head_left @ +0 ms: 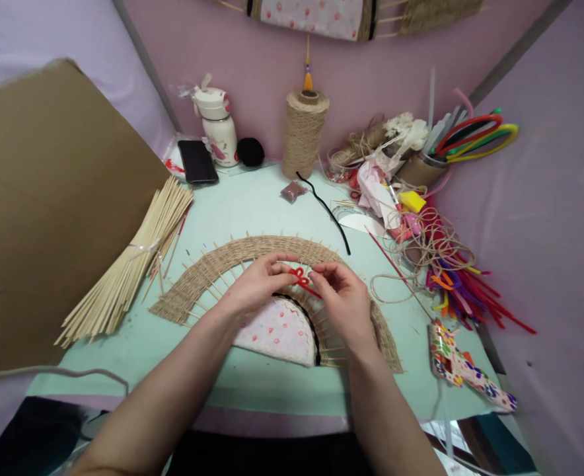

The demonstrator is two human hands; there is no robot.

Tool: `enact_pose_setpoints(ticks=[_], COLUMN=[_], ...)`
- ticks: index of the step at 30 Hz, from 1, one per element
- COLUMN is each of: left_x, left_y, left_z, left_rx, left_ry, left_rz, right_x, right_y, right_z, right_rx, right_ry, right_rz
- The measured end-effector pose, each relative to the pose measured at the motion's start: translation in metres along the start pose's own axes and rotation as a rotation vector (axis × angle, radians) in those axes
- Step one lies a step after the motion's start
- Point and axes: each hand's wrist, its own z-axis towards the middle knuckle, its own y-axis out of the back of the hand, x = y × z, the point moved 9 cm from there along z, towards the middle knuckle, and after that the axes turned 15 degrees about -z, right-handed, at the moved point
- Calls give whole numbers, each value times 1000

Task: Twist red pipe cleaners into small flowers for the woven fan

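Observation:
Above the middle of a woven fan [252, 246], my left hand [259, 281] pinches a small red pipe cleaner [300, 276] bent into loops. My right hand [340, 294] is closed at the other side of the red loops, thumb and forefinger together; whether it grips the red piece is hard to make out. A straight red end sticks out below the loops towards my right hand. The fan has a twine-woven outer band, thin wooden ribs and a half-round centre of pink flowered cloth [279, 334] edged with a black braid. Both forearms cover parts of it.
A bundle of wooden sticks [128, 264] and a cardboard sheet [59, 198] stand left. At the back are a phone [197, 162], a bottle [220, 135] and a twine cone [306, 135]. Pipe cleaners [490, 297], loose twine [440, 241] and a glue gun [445, 350] lie right.

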Motion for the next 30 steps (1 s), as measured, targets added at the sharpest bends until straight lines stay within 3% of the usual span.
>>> enact_pose_setpoints(ticks=[2,6,10,14,20,24,30], left_x=[-3,-11,-2,8,16,16,13], left_y=[3,11,5,-9,-21,-19,-23], left_z=[2,7,6,3,-2,5,19], left_rx=[17,-108,-155,-84,32,12,-85], left_ry=[5,-100,-44,79,228,161,-84], left_rz=[46,-7,-160,-258,-164,-201,-272], right_x=[1,8,13,12,9,13,18], right_y=[2,6,13,19,21,16,19], right_z=[0,0,1,1,3,3,0], right_rx=[-9,-25,-73,-120,-141,-93,-129], right_ry=[14,53,63,33,28,76,155], right_rz=[-21,-95,-63,117,263,219,97])
